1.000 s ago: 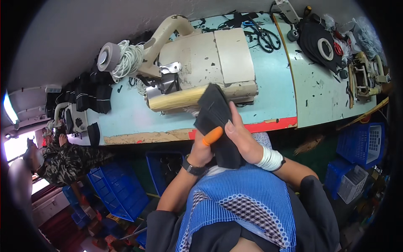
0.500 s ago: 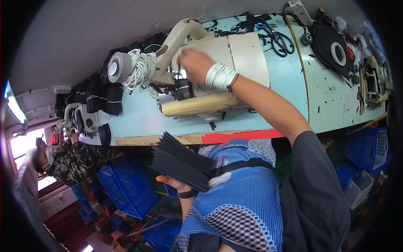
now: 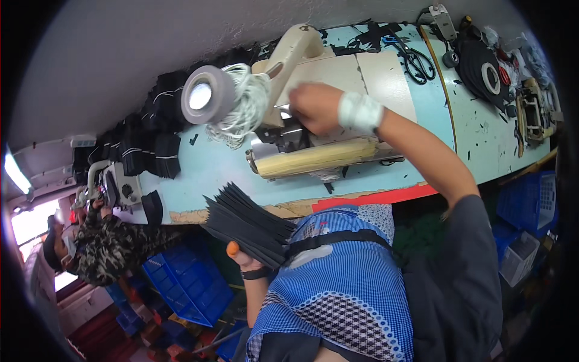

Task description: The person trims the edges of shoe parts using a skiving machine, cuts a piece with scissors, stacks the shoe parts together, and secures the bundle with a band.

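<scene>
My left hand (image 3: 246,259) is closed on a thick stack of black flat pieces (image 3: 247,226), fanned out at the far end, just in front of the table edge. An orange cover sits on one of its fingertips. My right hand (image 3: 318,108), white cord wound about its wrist, is over the bed of a cream sewing machine (image 3: 295,51), close to the needle area. Its fingers are curled and somewhat blurred; what is between them is hidden. A pale yellow roll-shaped piece (image 3: 316,158) lies along the machine's near side.
A tape roll (image 3: 208,93) and a white cord bundle (image 3: 241,108) are at the machine's left end. Black scissors (image 3: 418,65) lie on the light-blue table (image 3: 205,160). Bundled black pieces (image 3: 166,154) stand leftward. Blue crates (image 3: 187,280) are below. Another person (image 3: 114,250) works at far left.
The view has shifted, so the machine and table things appear farther right. My right hand stays over the machine bed. My left hand still holds the black stack, now fanned slightly wider.
</scene>
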A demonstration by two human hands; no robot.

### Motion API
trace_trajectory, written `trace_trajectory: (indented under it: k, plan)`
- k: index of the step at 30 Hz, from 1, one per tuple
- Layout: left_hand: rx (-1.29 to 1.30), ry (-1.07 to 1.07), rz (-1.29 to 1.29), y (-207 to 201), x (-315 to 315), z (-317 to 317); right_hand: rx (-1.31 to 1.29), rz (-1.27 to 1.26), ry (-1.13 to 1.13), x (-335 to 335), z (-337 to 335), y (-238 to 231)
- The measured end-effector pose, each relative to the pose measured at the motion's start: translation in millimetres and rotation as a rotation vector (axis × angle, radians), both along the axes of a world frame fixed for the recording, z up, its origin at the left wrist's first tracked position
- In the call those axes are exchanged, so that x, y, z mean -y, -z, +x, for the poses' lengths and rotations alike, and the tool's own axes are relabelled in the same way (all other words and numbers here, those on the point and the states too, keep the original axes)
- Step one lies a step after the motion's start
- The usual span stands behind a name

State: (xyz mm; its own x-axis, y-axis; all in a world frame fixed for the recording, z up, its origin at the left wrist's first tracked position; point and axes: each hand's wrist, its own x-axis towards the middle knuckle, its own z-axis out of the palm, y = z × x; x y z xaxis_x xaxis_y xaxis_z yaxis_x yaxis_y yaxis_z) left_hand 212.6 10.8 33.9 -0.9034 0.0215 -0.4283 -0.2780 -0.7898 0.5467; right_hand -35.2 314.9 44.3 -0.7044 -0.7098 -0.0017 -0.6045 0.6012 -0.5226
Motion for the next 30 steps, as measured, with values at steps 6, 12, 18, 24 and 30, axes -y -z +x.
trace_trajectory:
  k: [6, 12, 18, 24, 30]
  plan:
    - [-0.011, 0.268, 0.082, 24, 99, -70, 0.021, -0.075, 0.315, 29, 81, -16]
    - [0.065, 0.444, 0.270, 69, 209, -85, -0.020, -0.077, 1.040, -5, 153, -69]
    - [0.258, 0.461, 0.100, 47, 239, -104, 0.277, 0.209, 1.179, 39, 228, -48]
    - [0.264, 0.682, -0.227, 20, 221, -135, -0.167, 0.011, 1.155, 85, 150, -4]
    - [-0.289, 1.280, -0.678, -21, 191, -163, 0.050, 0.279, 1.187, 135, 239, 60]
